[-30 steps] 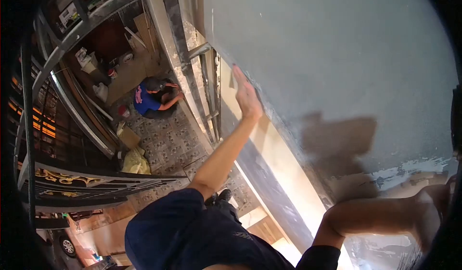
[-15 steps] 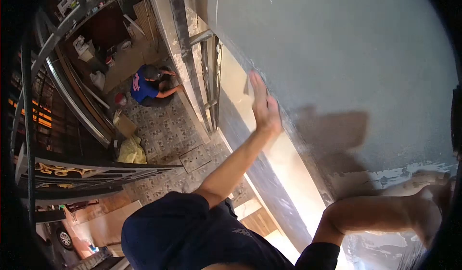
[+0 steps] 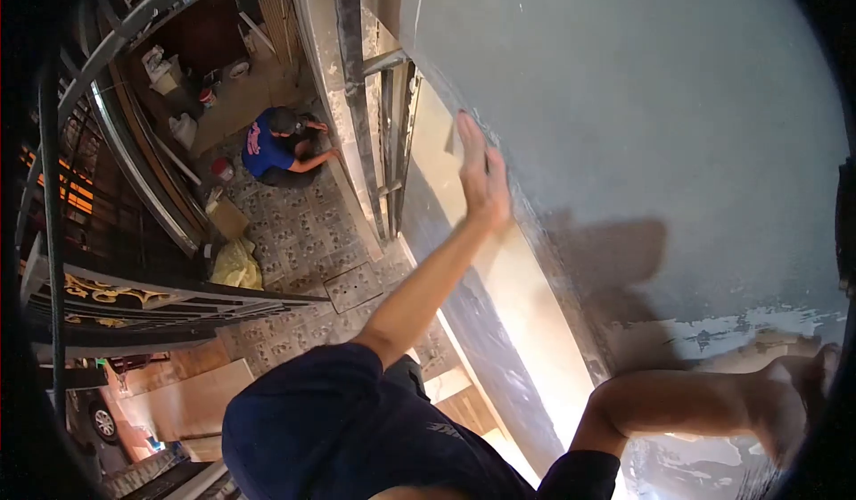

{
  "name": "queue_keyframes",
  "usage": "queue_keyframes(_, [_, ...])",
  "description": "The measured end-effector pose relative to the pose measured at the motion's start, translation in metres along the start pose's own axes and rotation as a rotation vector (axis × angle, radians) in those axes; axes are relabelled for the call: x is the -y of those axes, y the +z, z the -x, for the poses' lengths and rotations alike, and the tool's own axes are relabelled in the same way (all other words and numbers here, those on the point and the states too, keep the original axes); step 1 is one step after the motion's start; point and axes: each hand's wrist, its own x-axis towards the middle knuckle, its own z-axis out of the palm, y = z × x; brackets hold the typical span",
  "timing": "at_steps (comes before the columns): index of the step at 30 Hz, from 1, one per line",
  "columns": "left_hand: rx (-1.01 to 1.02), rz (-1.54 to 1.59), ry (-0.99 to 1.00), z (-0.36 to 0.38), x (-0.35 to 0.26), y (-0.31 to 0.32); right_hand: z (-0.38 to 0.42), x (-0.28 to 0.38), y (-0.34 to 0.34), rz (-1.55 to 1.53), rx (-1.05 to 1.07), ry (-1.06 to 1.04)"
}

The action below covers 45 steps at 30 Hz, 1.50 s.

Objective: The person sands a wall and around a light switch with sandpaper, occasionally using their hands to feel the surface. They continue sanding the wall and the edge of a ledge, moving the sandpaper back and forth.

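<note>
My left hand (image 3: 484, 179) reaches up to the long edge of the grey plastered wall (image 3: 642, 99), its fingers stretched out and lying along that edge. The palm side is hidden. My right hand (image 3: 798, 402) is at the far right, close against the lower, patchy part of the same wall. Its fingers are dark and mostly out of sight, so I cannot tell what they hold. A brightly lit cream strip (image 3: 526, 299) runs along the wall's edge below my left forearm.
Far below, a co-worker in a blue shirt (image 3: 269, 148) crouches on the patterned tile floor (image 3: 299, 223). A metal frame (image 3: 353, 81) stands beside the wall. A black gate (image 3: 178, 299), a yellow bag (image 3: 237, 265), a cardboard box (image 3: 228, 219) and a red bucket (image 3: 222, 169) are at left.
My left hand has slid a little upward along the wall edge. My right hand stays near the same spot. The whole view has tilted slightly; the co-worker remains crouched.
</note>
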Motion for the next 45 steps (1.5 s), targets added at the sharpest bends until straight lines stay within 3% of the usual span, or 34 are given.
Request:
queue_keyframes(2, [-0.039,-0.027,0.095,-0.037,0.007,-0.007,-0.001,0.005,-0.001,-0.024,-0.017,0.029])
queue_keyframes(4, [-0.005,0.006,-0.121,-0.088,-0.002,-0.024,-0.002,0.007,-0.001,-0.106,0.056,0.038])
queue_keyframes(5, [0.002,-0.002,-0.116,-0.092,-0.002,-0.023,-0.004,0.007,-0.003,-0.101,0.046,0.041])
queue_keyframes(7, [-0.062,-0.088,-0.289,-0.097,0.0,-0.024,-0.004,0.005,-0.004,-0.1,0.081,0.023])
queue_keyframes(9, [0.007,-0.245,0.015,-0.063,-0.002,-0.022,-0.002,-0.001,-0.001,-0.093,0.047,0.022])
queue_keyframes(12, [0.059,-0.198,0.189,-0.018,-0.005,-0.016,-0.001,-0.009,-0.015,0.009,0.161,-0.04])
queue_keyframes(14, [0.057,-0.174,0.161,-0.021,-0.002,-0.016,0.005,-0.016,-0.013,0.118,0.28,-0.252])
queue_keyframes(16, [0.05,-0.145,0.134,-0.027,0.004,-0.016,0.01,-0.02,-0.011,0.124,0.297,-0.264])
queue_keyframes(18, [0.0,-0.198,0.242,-0.041,0.013,-0.017,0.014,-0.023,-0.01,0.155,0.309,-0.263])
queue_keyframes(20, [-0.065,-0.094,0.094,-0.091,0.012,-0.022,0.018,-0.025,-0.01,0.188,0.314,-0.269])
queue_keyframes(23, [-0.042,-0.206,0.119,-0.138,0.022,-0.039,0.023,-0.028,-0.01,0.238,0.311,-0.252])
queue_keyframes(27, [-0.076,-0.216,0.067,-0.106,0.027,-0.024,0.026,-0.04,-0.022,0.252,0.448,-0.359])
queue_keyframes(30, [-0.03,-0.158,0.143,-0.055,0.009,-0.023,0.032,-0.043,-0.018,0.239,0.531,-0.471])
queue_keyframes(32, [0.028,-0.158,0.167,-0.049,0.002,-0.022,0.039,-0.043,-0.014,0.493,0.587,-0.572])
queue_keyframes(33, [0.015,-0.146,0.168,-0.053,0.005,-0.021,0.043,-0.035,0.01,0.081,0.618,-0.366])
queue_keyframes(34, [-0.001,-0.105,0.127,-0.058,0.01,-0.02,0.051,-0.031,0.017,0.076,0.622,-0.378])
queue_keyframes(36, [-0.012,-0.05,0.092,-0.073,0.014,-0.019,0.073,-0.024,0.027,0.081,0.47,0.148])
queue_keyframes(38, [-0.088,-0.096,0.177,-0.1,0.021,-0.022,0.091,0.005,0.065,0.332,0.573,0.284])
queue_keyframes(39, [-0.081,-0.094,0.173,-0.121,0.021,-0.025,0.094,-0.002,0.07,0.271,0.722,0.14])
queue_keyframes(40, [-0.175,0.101,0.022,-0.146,0.017,-0.028,0.099,-0.009,0.074,0.205,0.87,-0.004])
queue_keyframes(41, [-0.267,0.291,-0.132,-0.158,0.017,-0.029,0.106,-0.009,0.082,0.212,0.873,0.002])
queue_keyframes(43, [-0.233,0.219,-0.093,-0.153,0.027,-0.027,0.123,-0.004,0.099,0.161,0.991,-0.084])
queue_keyframes(45, [-0.162,0.071,0.009,-0.146,0.034,-0.032,0.134,-0.01,0.106,0.143,0.997,-0.03])
